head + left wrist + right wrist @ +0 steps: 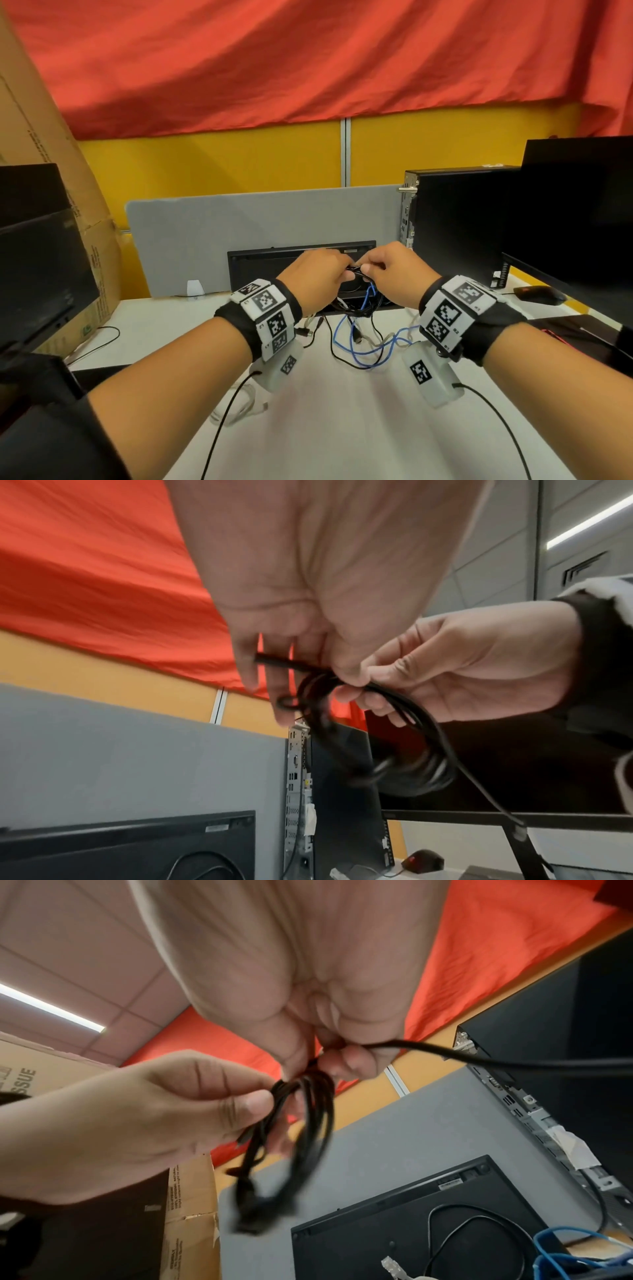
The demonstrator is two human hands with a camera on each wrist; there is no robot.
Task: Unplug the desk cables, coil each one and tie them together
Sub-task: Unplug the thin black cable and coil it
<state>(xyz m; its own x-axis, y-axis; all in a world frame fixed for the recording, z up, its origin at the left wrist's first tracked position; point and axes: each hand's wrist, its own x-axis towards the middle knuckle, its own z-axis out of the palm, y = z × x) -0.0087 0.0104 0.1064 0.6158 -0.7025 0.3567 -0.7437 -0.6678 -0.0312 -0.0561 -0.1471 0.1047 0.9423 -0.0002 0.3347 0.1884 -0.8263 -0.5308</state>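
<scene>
Both hands are raised over the middle of the white desk, meeting on a black cable coil. My left hand grips the bundled loops between thumb and fingers. My right hand pinches the same coil at its top, and one free strand runs off to the right. The coil hangs blurred below both hands. A blue cable lies loose on the desk among black leads, under the hands. A pale grey cable lies nearer to me, partly hidden by my left wrist.
A black keyboard leans upright against the grey divider. A black PC tower and a monitor stand at the right, with a mouse below. Another monitor and a cardboard box fill the left.
</scene>
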